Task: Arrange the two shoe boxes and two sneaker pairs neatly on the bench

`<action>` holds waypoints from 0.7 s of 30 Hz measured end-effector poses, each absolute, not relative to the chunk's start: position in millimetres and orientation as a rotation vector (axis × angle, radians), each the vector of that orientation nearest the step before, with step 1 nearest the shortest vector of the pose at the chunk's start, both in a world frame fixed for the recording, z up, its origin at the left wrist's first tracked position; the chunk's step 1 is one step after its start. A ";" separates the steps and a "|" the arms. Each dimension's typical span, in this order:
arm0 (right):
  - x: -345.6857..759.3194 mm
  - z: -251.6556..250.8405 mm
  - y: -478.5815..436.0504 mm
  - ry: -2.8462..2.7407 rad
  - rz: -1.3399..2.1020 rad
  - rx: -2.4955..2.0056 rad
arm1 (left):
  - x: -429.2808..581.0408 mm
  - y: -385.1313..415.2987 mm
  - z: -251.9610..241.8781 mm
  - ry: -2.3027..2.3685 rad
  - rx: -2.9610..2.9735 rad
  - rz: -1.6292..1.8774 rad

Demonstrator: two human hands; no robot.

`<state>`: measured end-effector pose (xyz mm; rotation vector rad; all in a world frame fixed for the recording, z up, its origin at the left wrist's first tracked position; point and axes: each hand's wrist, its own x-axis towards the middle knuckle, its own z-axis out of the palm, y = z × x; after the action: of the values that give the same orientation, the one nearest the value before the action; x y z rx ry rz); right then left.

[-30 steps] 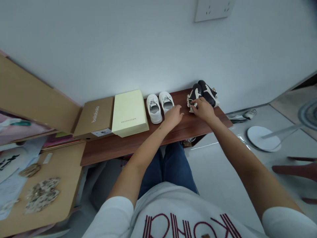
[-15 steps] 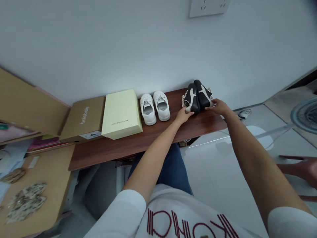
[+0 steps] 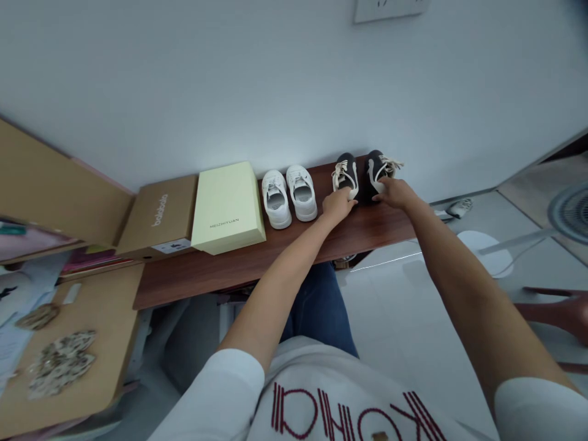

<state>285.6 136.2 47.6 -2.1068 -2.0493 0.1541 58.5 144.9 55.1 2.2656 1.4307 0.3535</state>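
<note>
Two small black shoes with cream laces stand upright side by side at the right end of a dark wooden shelf [image 3: 257, 263]. My left hand [image 3: 339, 203] grips the heel of the left black shoe [image 3: 344, 172]. My right hand [image 3: 394, 192] grips the heel of the right black shoe [image 3: 376, 165]. A pair of small white shoes [image 3: 288, 196] stands just left of them, toes toward the wall.
A pale yellow shoebox [image 3: 226, 207] and a brown cardboard shoebox [image 3: 160, 215] lie left of the white shoes. Further left is a light wooden surface [image 3: 68, 318] with papers. A fan base [image 3: 486, 256] stands on the tiled floor at right.
The black shoes lay tipped together on their sides; now they stand upright and apart. My left hand moved right from the white shoes onto one black shoe.
</note>
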 end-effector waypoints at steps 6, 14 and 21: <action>266.4 63.8 135.6 -2.189 0.090 -2.299 | 69.9 135.4 74.9 1.469 2.421 0.181; 261.0 70.1 143.0 -2.339 0.005 -2.341 | 82.9 139.0 81.6 1.523 2.400 0.103; 262.1 68.3 146.1 -2.366 0.022 -2.320 | 86.1 145.6 80.2 1.533 2.403 0.089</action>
<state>262.1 146.1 68.3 -2.3199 -2.3659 0.0224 86.1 145.6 80.2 2.4034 1.5325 0.0889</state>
